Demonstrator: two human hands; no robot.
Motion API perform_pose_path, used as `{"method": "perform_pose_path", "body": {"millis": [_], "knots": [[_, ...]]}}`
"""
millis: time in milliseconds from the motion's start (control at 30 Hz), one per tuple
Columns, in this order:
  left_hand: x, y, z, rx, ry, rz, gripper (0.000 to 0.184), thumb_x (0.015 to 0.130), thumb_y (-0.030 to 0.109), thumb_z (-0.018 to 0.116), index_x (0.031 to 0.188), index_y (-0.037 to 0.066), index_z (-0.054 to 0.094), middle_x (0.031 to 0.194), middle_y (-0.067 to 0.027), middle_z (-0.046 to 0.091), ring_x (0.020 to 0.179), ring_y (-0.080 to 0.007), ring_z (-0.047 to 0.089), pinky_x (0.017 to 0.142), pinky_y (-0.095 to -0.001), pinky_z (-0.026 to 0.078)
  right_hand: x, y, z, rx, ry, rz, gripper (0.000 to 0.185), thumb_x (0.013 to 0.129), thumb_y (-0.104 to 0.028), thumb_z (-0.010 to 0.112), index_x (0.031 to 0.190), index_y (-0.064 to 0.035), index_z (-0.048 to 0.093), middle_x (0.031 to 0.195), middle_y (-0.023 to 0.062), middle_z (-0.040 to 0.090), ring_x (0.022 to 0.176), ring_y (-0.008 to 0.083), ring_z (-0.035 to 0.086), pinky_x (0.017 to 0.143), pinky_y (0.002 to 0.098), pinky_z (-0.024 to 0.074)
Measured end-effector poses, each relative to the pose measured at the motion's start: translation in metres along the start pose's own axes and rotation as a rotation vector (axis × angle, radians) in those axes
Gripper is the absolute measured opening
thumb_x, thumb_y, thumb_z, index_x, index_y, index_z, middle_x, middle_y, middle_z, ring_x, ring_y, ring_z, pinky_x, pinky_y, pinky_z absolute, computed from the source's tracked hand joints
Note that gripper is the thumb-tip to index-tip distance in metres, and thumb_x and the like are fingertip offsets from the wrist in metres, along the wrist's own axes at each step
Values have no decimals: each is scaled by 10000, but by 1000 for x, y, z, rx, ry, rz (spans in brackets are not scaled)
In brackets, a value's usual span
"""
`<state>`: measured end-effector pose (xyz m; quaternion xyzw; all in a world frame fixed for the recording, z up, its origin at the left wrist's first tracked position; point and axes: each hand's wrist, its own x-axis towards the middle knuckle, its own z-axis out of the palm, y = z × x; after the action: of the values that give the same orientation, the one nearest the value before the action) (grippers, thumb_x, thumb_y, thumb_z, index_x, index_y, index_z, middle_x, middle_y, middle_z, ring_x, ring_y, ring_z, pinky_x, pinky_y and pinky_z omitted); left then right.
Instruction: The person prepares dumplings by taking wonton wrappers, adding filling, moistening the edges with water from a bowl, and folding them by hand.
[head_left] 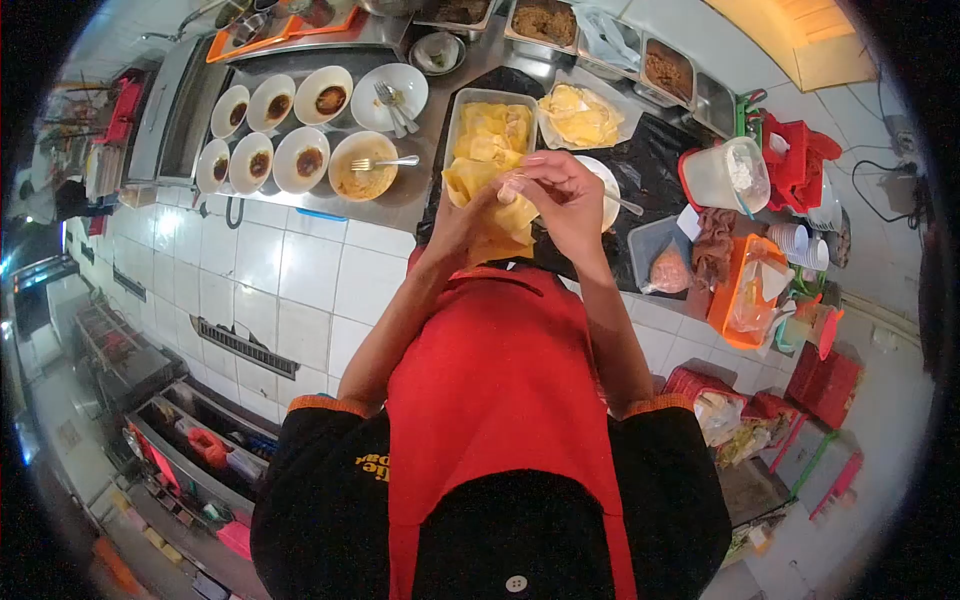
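Observation:
Thin yellow wonton wrappers [503, 238] are in my left hand [462, 222], its fingers closed round them from below. My right hand [568, 200] is bent over the top, thumb and fingers pinched together on the wrapper at a small pale lump; whether that is filling or a fingertip I cannot tell. Just beyond my hands stands a metal tray [535, 120] of folded yellow wontons [492, 122]. Right of it, a stack of flat yellow wrappers [580, 115] lies on a plastic sheet. Partly hidden behind my right hand is a white bowl [600, 172] with a utensil handle sticking out.
On the left, several white bowls [298, 160] hold dark sauce; one bowl [362, 180] carries a fork. A plate [390, 98] with cutlery sits behind. At right are a white tub [727, 175], a clear container [660, 255] and an orange basket [742, 295]. Metal food pans [541, 25] line the back.

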<state>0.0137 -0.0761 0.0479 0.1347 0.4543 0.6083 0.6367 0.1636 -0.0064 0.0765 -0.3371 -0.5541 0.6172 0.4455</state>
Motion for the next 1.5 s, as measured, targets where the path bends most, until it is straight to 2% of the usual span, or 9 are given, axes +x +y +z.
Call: {"method": "perform_pose_path", "body": {"millis": [200, 300, 400, 600, 800, 967, 1067, 1300, 1500], "knots": [[-1, 3, -13, 77, -35, -60, 438, 983, 226, 680, 1337, 27, 515, 1181, -94, 658, 1036, -187, 666, 839, -354, 578, 20, -10, -5, -134, -150, 109, 286, 884, 36, 730, 1153, 8, 634, 984, 90, 744, 892, 127, 706, 800, 251, 554], [17, -23, -40, 181, -72, 113, 418, 991, 252, 675, 1314, 37, 521, 1186, -98, 660, 1059, -183, 649, 846, -371, 576, 33, 0, -12, -375, -305, 203, 274, 879, 38, 730, 1139, -2, 653, 967, 85, 740, 875, 111, 697, 757, 240, 550], [25, -22, -54, 183, 111, 168, 382, 1001, 300, 657, 1267, 58, 531, 1149, -106, 668, 1041, -192, 650, 841, -376, 575, 65, 23, -20, -307, -268, 218, 253, 873, 47, 715, 1113, 2, 647, 877, 57, 701, 806, 95, 677, 708, 235, 537], [23, 14, -91, -544, 96, -63, 376, 1016, 446, 574, 1249, 159, 503, 1193, -80, 636, 1019, -237, 623, 892, -462, 557, 137, 98, -52, -706, -290, 9, 206, 857, 25, 701, 1049, 11, 626, 823, 83, 706, 781, 137, 688, 711, 286, 552], [24, 26, -100, -796, -110, -27, 277, 1036, 396, 550, 1188, 165, 543, 1140, -66, 607, 1070, -248, 618, 955, -478, 535, 192, 184, -26, -492, -415, 142, 187, 872, 11, 694, 1046, 7, 626, 851, 81, 712, 821, 156, 695, 768, 317, 558], [31, 21, -103, -838, -145, -41, 401, 1047, 384, 514, 1335, 107, 495, 1300, -127, 596, 1188, -313, 587, 1036, -535, 484, 186, 209, -12, -890, -219, -94, 171, 883, -102, 663, 1045, -45, 655, 886, 160, 714, 856, 335, 705, 758, 409, 545], [37, 14, -106, -776, -76, -33, 454, 1054, 361, 487, 1420, 96, 444, 1437, -157, 523, 1266, -342, 550, 1088, -550, 444, 175, 221, -6, -907, -80, -128, 168, 879, -97, 673, 1043, -63, 670, 914, 157, 717, 859, 342, 696, 754, 417, 539], [55, 4, -96, -637, -56, -49, 490, 1075, 332, 413, 1499, 89, 372, 1532, -171, 443, 1362, -351, 487, 1135, -549, 399, 159, 178, -6, -818, 165, -389, 235, 863, -5, 690, 1096, -27, 675, 969, 126, 731, 883, 290, 705, 791, 390, 543], [55, 6, -61, -428, -119, -97, 489, 1088, 349, 390, 1500, 87, 380, 1505, -163, 481, 1345, -323, 513, 1125, -515, 425, 72, 62, 6, -547, -191, -195, 256, 867, -65, 759, 1112, -32, 695, 1023, 95, 751, 890, 176, 709, 784, 300, 527]]}}
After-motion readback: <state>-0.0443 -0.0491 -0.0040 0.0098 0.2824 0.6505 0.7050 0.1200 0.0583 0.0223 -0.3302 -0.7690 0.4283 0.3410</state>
